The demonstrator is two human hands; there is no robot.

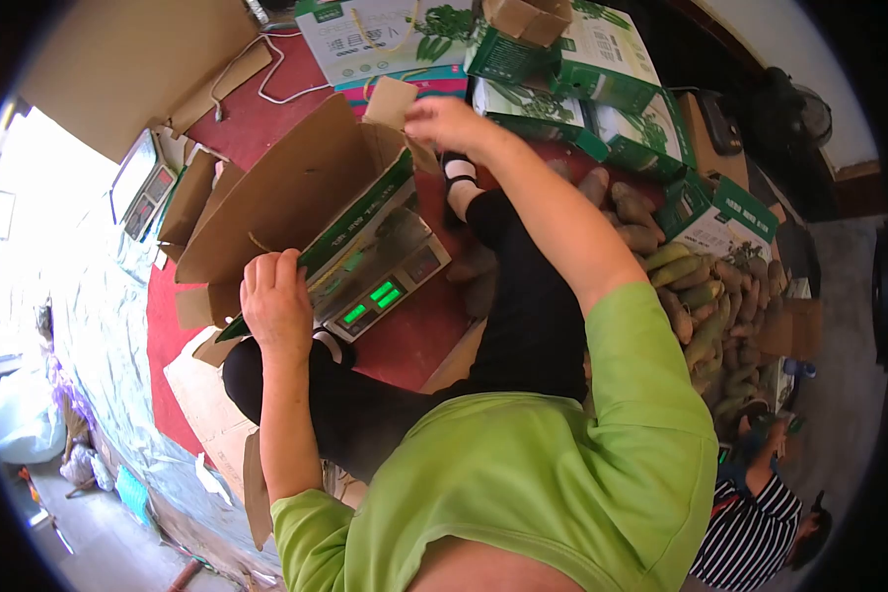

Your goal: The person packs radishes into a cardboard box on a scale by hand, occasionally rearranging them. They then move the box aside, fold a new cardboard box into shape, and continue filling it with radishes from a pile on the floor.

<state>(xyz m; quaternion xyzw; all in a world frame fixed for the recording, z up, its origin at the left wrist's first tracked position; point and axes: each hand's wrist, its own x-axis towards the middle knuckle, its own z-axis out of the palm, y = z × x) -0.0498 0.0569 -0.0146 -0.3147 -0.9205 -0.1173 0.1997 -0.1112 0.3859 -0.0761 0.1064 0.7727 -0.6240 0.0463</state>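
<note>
An open cardboard box point(276, 183) with a green printed side stands in front of me, its flaps raised. My left hand point(278, 296) curls its fingers over the box's near edge. At the far end, my right hand point(449, 126) has bent fingers at a small end flap point(391, 102) and seems to grip it; the fingertips are partly hidden. Just below the box's printed side sits a digital scale point(380, 296) with lit green digits. The box covers part of the scale. Inside the box I see only bare brown cardboard.
Printed green-and-white cartons point(385, 41) stand at the back. On the right lies a big pile of long root vegetables point(710, 306). A second scale point(146, 187) is at the left, near a white cable point(266, 59). A person in a striped shirt point(750, 533) is at the lower right.
</note>
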